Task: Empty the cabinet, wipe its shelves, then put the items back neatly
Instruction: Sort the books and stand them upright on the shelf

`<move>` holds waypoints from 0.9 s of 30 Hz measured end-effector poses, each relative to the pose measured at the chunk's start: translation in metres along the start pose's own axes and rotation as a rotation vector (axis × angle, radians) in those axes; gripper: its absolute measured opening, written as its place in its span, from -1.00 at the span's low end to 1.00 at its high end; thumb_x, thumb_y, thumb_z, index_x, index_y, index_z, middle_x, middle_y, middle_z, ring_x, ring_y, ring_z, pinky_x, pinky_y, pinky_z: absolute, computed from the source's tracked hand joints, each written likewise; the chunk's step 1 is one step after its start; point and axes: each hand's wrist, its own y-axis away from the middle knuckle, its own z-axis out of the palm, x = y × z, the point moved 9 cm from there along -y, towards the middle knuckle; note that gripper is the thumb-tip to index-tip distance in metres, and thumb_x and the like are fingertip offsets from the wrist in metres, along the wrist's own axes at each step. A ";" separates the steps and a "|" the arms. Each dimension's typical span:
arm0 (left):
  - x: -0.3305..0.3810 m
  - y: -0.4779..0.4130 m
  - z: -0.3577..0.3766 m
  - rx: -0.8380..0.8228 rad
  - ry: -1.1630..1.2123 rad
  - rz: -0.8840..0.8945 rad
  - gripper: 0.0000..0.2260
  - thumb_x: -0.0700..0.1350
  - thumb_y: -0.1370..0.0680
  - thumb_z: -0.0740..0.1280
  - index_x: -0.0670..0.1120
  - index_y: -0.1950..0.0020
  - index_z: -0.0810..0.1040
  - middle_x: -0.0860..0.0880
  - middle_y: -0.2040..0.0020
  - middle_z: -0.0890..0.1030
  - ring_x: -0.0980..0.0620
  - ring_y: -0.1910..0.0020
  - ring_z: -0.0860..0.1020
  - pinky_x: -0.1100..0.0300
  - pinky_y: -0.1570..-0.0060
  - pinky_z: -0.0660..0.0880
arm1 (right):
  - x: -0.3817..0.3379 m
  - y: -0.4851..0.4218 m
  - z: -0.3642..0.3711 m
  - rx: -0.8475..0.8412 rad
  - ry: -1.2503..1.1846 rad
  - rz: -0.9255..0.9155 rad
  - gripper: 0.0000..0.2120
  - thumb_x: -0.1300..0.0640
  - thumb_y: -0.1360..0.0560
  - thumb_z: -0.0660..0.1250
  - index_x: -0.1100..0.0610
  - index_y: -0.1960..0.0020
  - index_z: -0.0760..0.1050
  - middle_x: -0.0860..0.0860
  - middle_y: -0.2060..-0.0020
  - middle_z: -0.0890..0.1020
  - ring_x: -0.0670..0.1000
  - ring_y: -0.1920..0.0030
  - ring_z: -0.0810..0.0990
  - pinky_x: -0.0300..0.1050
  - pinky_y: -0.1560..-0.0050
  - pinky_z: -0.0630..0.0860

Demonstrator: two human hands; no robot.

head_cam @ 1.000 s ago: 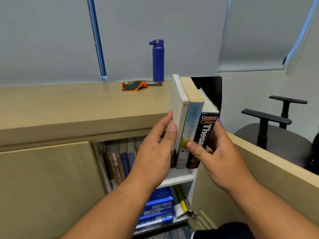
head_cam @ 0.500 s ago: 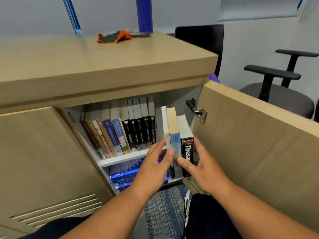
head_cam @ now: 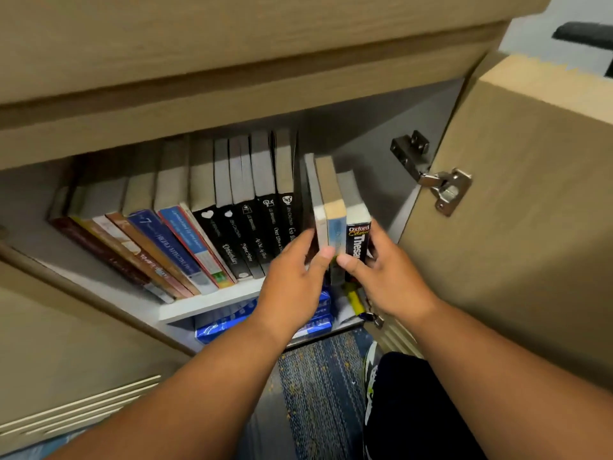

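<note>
While upright, trio (head_cam: 335, 220) between paperbacks (head_cam: 247, 232) and hinge (head_cam: 446, 189).

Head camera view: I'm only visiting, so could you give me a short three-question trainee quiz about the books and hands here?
1. True or false: the left hand and right hand hold the three books together.
2. The three books are: A) left of the row of books; B) right of it, toward the open door; C) stacked flat on top of it.
3. Fill in: the black book nearest the door reads "____" at the top of its spine.
Key: 1 true; 2 B; 3 Oxford.
</note>
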 end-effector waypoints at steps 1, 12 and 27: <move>-0.001 -0.003 -0.003 0.042 -0.069 0.011 -0.68 0.13 -0.65 0.25 0.20 -0.41 0.47 0.16 -0.24 0.62 0.17 -0.20 0.58 0.04 -0.23 0.55 | 0.003 -0.005 0.001 0.012 0.020 0.002 -0.42 0.10 -0.54 0.43 -0.15 -0.48 0.31 -0.16 -0.27 0.60 -0.16 -0.30 0.55 0.05 -0.38 0.46; 0.091 0.022 -0.047 0.414 -0.762 0.508 -0.90 -0.03 -0.58 0.42 -0.05 -0.01 0.64 -0.02 0.17 0.51 -0.07 0.20 0.49 0.02 0.33 0.50 | 0.014 -0.019 0.005 0.078 0.055 0.083 -0.60 0.04 -0.51 0.47 -0.10 -0.31 0.46 -0.18 -0.10 0.67 -0.21 -0.14 0.62 -0.02 -0.27 0.54; 0.099 -0.025 -0.064 0.239 -1.114 0.419 -0.45 0.27 -0.45 0.46 0.07 -0.37 0.55 0.01 -0.37 0.54 -0.08 -0.34 0.41 -0.07 -0.27 0.39 | 0.007 -0.023 0.022 -0.009 0.149 0.186 -0.56 0.00 -0.61 0.33 -0.11 -0.46 0.34 -0.24 -0.03 0.55 -0.17 -0.14 0.54 -0.41 0.11 0.40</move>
